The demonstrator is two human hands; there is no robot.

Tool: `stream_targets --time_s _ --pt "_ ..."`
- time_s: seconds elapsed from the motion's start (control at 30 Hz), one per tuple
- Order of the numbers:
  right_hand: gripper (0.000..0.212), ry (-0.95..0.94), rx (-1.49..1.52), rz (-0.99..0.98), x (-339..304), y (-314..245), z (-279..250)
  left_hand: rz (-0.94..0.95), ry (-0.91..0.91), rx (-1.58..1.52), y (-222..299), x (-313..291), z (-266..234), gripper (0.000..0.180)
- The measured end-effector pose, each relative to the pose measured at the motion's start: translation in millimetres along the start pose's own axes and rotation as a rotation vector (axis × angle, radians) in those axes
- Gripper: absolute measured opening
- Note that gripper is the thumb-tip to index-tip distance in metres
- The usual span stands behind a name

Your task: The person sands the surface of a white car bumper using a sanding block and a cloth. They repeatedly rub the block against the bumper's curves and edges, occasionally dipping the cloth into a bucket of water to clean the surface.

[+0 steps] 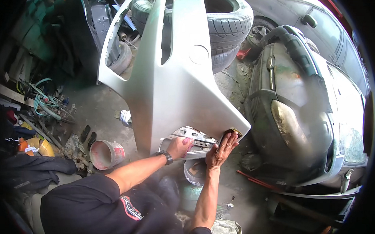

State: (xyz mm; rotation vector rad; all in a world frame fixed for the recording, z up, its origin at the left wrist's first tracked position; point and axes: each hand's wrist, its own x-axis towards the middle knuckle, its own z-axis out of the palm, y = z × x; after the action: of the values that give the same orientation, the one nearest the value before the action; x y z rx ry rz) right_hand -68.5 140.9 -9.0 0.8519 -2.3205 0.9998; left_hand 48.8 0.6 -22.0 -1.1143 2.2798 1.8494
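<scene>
Clasping a pink cloth-like piece in the curled fingers of the left hand — laying the right hand, straightened and unclenched, on a dark block under its fingertips — against a grey bumper spread ahead of both.

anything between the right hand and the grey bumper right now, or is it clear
Yes, what looks like a dark pad with a yellowish edge lies between the right hand and the grey bumper, at its lower right corner. Nothing else visible stands between them.
</scene>
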Motion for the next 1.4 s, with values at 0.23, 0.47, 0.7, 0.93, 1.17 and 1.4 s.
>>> stream_targets --time_s 0.23,0.47,0.7,0.93,1.17,1.4 --pt "0.066 -0.067 0.031 -0.065 46.5 -48.6 8.4 0.021 0.021 0.055 -2.0 -1.9 -8.5 0.040" --pt "0.064 0.022 0.081 0.008 60.7 -67.4 4.2 0.180 0.037 0.082 4.6 -1.1 0.6 0.042" --pt "0.062 0.075 0.053 0.238 33.9 -17.8 -11.8 0.146 0.078 0.121 -4.3 5.2 1.7 0.044" --pt "0.063 -0.097 0.063 -0.131 82.4 -77.2 0.9 0.308 0.124 0.229 -47.6 15.8 -12.0 0.046" --pt "0.058 0.139 0.172 0.099 77.3 -48.5 -12.7 0.147 0.043 0.193 8.8 0.4 -0.8 0.047" --pt "0.058 0.023 0.122 0.073 54.9 -8.1 -26.2 0.046 0.029 0.080 -1.0 1.9 -2.1 0.043"
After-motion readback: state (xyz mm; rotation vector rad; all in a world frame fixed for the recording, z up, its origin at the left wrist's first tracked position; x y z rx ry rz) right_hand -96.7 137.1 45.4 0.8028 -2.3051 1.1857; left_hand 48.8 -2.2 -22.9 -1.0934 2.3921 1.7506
